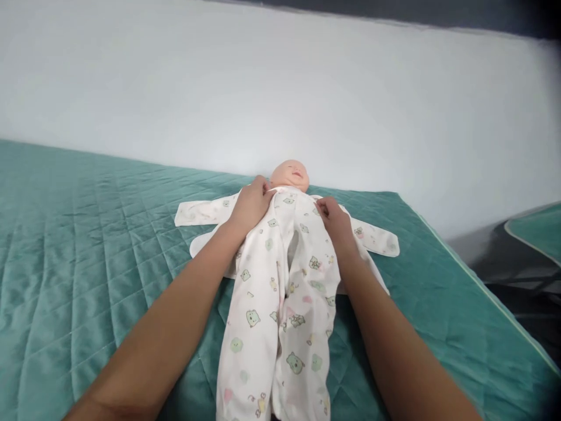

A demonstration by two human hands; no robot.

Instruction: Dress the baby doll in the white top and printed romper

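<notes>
Pants (256, 327) (prob.) cut off @ btm edge, doll (288, 173) hidden below neck.

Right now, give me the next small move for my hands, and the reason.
I'd probably ease the left hand and right hand slightly apart: they rest at opposite sides of the upper end of the printed trousers, near the doll's head, and the fabric looks creased down its middle, so gentle sideways tension might flatten it.

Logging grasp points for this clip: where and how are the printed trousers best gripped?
Probably by both upper corners of the printed trousers, below the doll's head, pinched from the outer sides: the legs extend toward the camera, and the left hand and right hand are at those edges.
</notes>
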